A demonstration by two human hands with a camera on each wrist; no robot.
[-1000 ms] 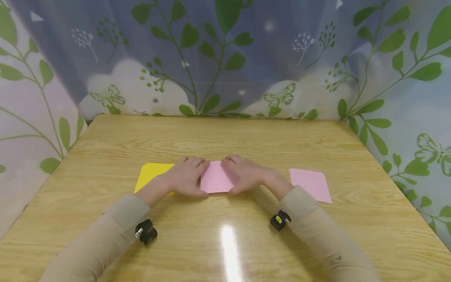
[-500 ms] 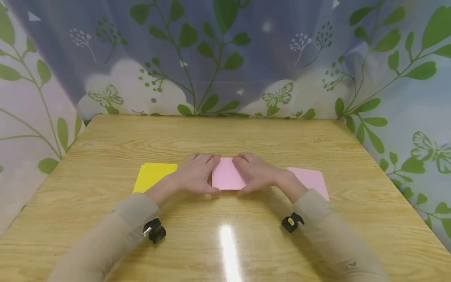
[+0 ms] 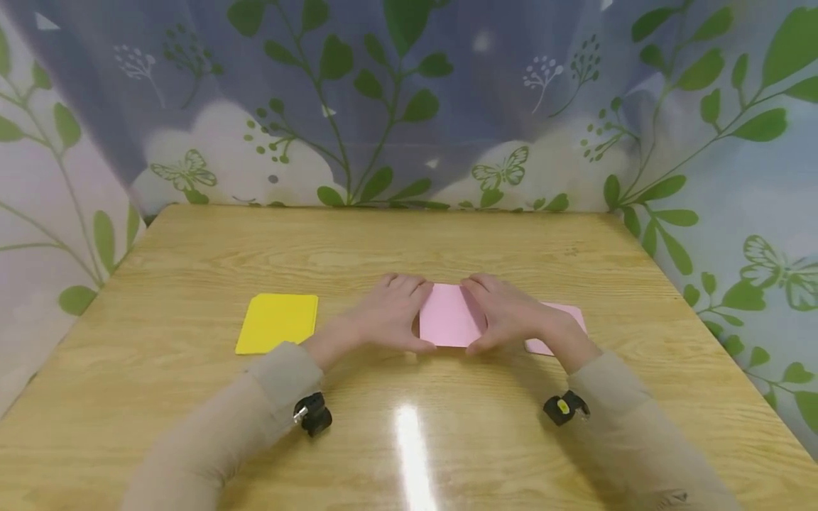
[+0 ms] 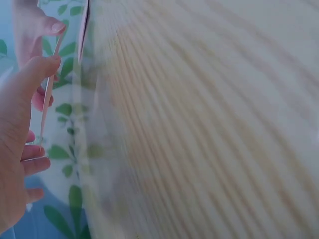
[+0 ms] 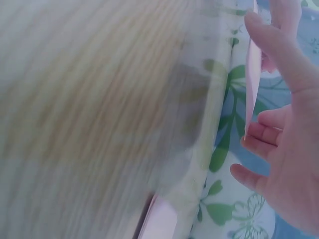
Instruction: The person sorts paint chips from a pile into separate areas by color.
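Note:
A thin pink square of paper [image 3: 451, 316] is held between both hands, raised above the table. At its left side my left hand [image 3: 393, 312] grips the edges, thumb on the near edge and fingers at the far one. My right hand [image 3: 511, 311] holds the opposite side the same way. Seen edge-on in the left wrist view, the paper [image 4: 46, 109] stays apart from the tabletop. A stack of pink square paper [image 3: 569, 309] lies behind my right wrist, partly hidden by it. To the left lies a stack of yellow square paper [image 3: 277, 324].
The wooden table [image 3: 358, 245] stretches out on all sides of the papers. A leaf-patterned curtain [image 3: 371, 142] hangs along its back and both sides. Dark mounts [image 3: 312, 414] are strapped at each wrist. A bright light reflection crosses the near part of the table.
Both hands have moved to the right together with the pink paper, away from the yellow stack and toward the pink stack. More of the yellow stack shows; the right arm covers more of the pink one.

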